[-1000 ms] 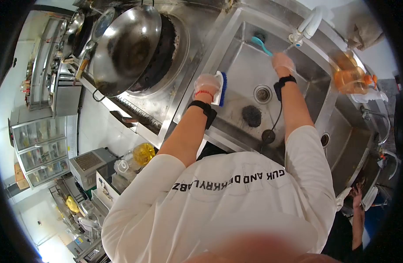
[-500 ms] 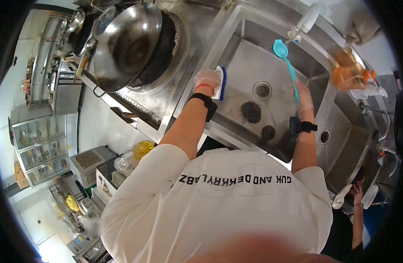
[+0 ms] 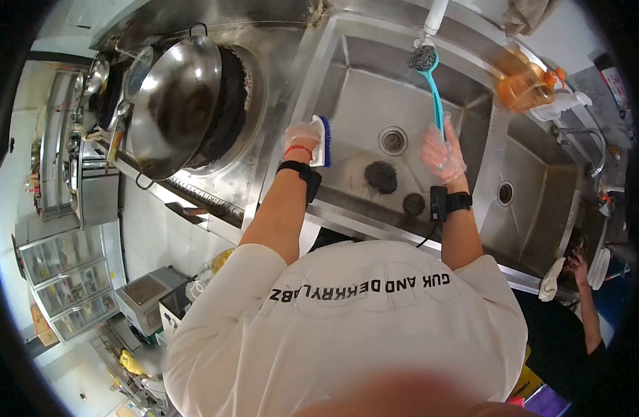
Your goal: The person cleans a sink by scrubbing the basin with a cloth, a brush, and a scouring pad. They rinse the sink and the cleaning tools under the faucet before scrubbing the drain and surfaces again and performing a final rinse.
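Observation:
In a clear glove, my left hand (image 3: 302, 137) is closed round a white brush (image 3: 322, 142) with blue bristles at the sink's left rim. My right hand (image 3: 444, 153), also gloved, grips the turquoise handle of a scrubber (image 3: 436, 90). Its grey wire-mesh head (image 3: 423, 58) is up at the base of the white faucet (image 3: 435, 17). Below both hands lies the steel sink (image 3: 361, 90), with a round drain (image 3: 392, 140), a dark scouring pad (image 3: 381, 177) and a small dark round piece (image 3: 414, 203) on its bottom.
A large wok (image 3: 173, 104) leans on the stove at the left. Orange bottles (image 3: 524, 90) and a white spray bottle (image 3: 562, 105) lie on the right ledge, beside a second sink basin (image 3: 521, 167). A co-worker's arm (image 3: 587, 306) shows at the lower right.
The scrubber has turned, so its mesh head now faces me near the faucet; before, its turquoise back showed. My left hand still holds the brush. The whole view has shifted.

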Motion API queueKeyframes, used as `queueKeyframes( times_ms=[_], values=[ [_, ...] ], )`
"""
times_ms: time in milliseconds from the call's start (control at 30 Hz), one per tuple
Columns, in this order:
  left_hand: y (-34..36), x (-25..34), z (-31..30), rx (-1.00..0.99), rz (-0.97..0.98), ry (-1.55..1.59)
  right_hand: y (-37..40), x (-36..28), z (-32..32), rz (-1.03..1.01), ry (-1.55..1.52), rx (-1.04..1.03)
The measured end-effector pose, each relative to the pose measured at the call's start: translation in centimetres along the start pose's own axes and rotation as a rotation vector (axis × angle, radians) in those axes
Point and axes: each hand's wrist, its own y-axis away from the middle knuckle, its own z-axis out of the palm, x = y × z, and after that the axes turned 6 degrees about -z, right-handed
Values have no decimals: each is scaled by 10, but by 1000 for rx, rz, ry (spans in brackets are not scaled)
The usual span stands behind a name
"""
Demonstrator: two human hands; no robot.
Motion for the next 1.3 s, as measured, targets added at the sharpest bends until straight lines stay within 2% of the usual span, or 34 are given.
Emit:
queueKeyframes(
  times_ms=[33, 133, 233, 333, 367, 433, 467, 567, 667, 733, 767, 867, 967, 1067, 1167, 1267, 1300],
  values=[
    [-2, 0, 2, 7, -33, 32, 2, -1, -1, 20, -26, -5],
    [2, -1, -1, -18, 37, 27, 3, 1, 0, 53, -57, -28],
    [10, 2, -9, -18, 18, 26, 3, 2, 7, 128, -127, 81],
    [30, 10, -27, -5, 24, 64, -9, 2, -3, 138, -142, 41],
    [18, 4, -17, -15, 147, -128, -16, 6, -5, 148, -140, -25],
    [23, 7, -20, 9, 53, -61, -30, 11, 9, 155, -135, -159],
    [25, 5, -24, -9, 41, -54, -32, 14, 20, 114, -164, -40],
    [20, 7, -21, -55, 35, -48, -65, 25, 2, 32, -229, -153],
    [5, 5, -10, -57, 0, -46, -98, 53, 6, -105, -325, 126],
    [22, 11, -27, -50, -50, -15, -123, 70, -11, 47, -357, 143],
    [25, 10, -31, -67, 4, -58, -136, 76, -20, 122, -372, 152],
    [16, -1, -22, -90, 145, -170, -183, 93, -20, 156, -514, 279],
    [34, 1, -38, -57, 139, -100, -229, 98, -8, 164, -444, 164],
    [31, 3, -40, -122, 155, -176, -271, 90, -26, 101, -316, 324],
    [4, -13, 1, -75, 237, -219, -289, 79, -62, 78, 141, 578],
    [18, -6, -18, -17, 374, -373, -329, 62, -186, 215, 88, 532],
    [26, -1, -28, -17, 316, -321, -324, 66, -171, 195, 89, 594]
  ],
)
